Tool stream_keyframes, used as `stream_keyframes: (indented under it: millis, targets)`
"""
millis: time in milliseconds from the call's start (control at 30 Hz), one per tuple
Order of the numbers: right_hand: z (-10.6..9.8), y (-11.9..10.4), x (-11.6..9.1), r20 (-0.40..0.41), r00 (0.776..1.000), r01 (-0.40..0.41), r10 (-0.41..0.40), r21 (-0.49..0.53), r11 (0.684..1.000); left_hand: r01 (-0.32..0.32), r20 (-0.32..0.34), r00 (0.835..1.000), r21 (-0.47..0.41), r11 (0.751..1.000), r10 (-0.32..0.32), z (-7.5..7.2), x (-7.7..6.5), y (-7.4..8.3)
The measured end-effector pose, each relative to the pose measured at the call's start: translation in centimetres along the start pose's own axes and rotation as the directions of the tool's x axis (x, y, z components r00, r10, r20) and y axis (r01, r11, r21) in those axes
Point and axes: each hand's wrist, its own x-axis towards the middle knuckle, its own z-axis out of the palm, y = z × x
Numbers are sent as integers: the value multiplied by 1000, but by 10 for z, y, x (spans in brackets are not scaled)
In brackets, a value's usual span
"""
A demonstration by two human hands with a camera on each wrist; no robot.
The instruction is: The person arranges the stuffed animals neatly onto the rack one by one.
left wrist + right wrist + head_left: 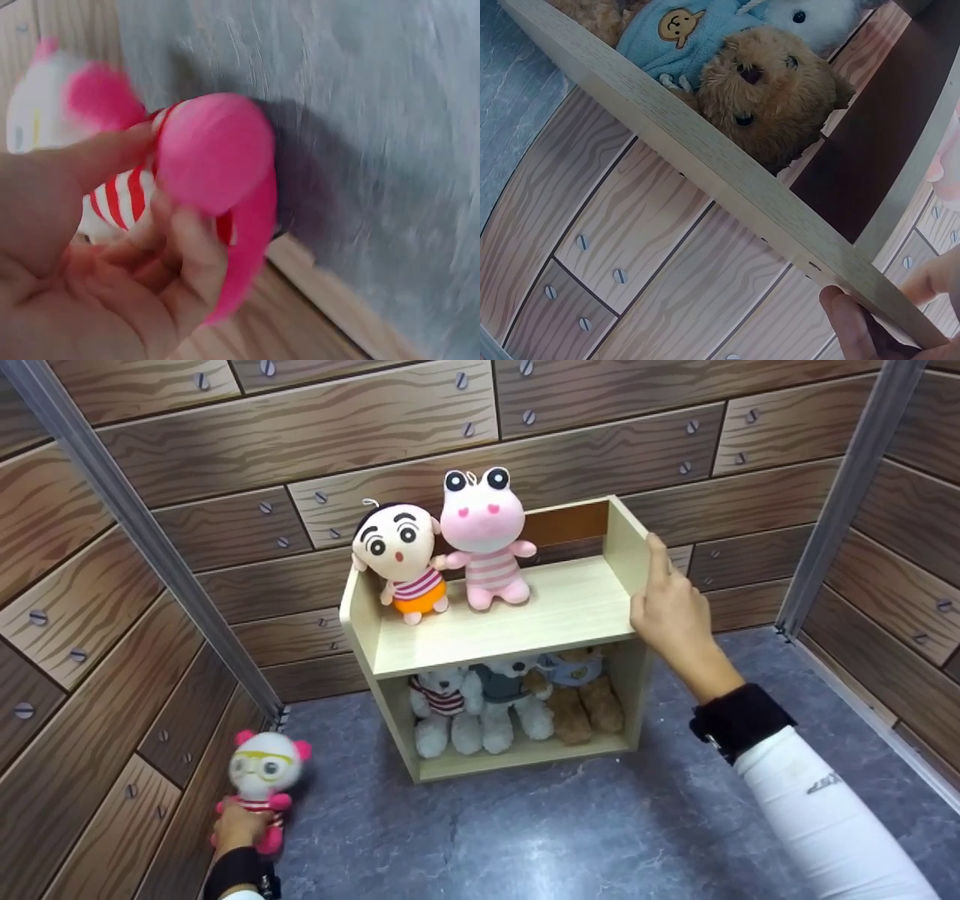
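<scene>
My left hand point(238, 825) grips a plush panda point(264, 763) by its striped body, low at the left by the wall. The panda has a white head, pink ears and yellow glasses; in the left wrist view my thumb and fingers close round its body beside a round pink part point(217, 154). With my right hand point(675, 611) I hold the right side panel point(727, 161) of a small wooden shelf point(555, 607), fingers on its outer face and thumb on the other side. A boy doll point(416, 589) and a pink striped frog-eyed plush point(491, 562) sit on the upper board.
Several teddy bears fill the lower compartment, among them a white bear point(448, 727) in a striped top and a brown bear point(772, 90) in blue. Wood-patterned walls point(375, 427) enclose the grey marbled floor point(525, 840) on three sides.
</scene>
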Motion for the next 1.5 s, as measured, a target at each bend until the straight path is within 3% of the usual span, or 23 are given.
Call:
stream_keyframes:
  millis: [67, 167, 367, 500, 667, 900, 1067, 1200, 1333, 1500]
  targets:
    - [-1, 0, 1, 5, 1000, -7, 7, -3, 1000, -32, 23, 999, -31, 999, 33, 3, 1, 3]
    - [-2, 1, 2, 18, 1000, -16, 16, -6, 1000, -79, 36, 996, -5, 997, 79, 7, 2, 8]
    - [-2, 0, 0, 37, 999, -11, 11, -9, 1000, -150, 53, 988, 168, 974, 143, 16, 3, 17]
    - [-2, 2, 0, 33, 999, -1, 2, -15, 1000, -130, 12, 991, 278, 952, 132, 25, 7, 23]
    - [0, 0, -1, 36, 999, 8, -7, -12, 1000, -108, -54, 990, 340, 934, 134, 30, 2, 13]
    - [-2, -1, 0, 54, 999, -5, 6, -21, 1000, -116, -131, 979, 261, 958, 155, 28, -5, 0]
    - [-3, 0, 0, 60, 998, -16, 18, -28, 999, -99, -131, 984, 176, 979, 123, 24, -14, 1]
    - [-6, 2, 1, 68, 997, -19, 21, -21, 1000, -133, -124, 982, 79, 988, 142, 23, -26, 5]
    - [-8, 3, 1, 95, 995, -20, 22, -19, 1000, -163, -124, 979, -22, 986, 159, 23, -46, 11]
    - [-9, 3, -1, 126, 992, -4, 6, -14, 1000, -166, -142, 978, -97, 981, 152, 23, -89, 26]
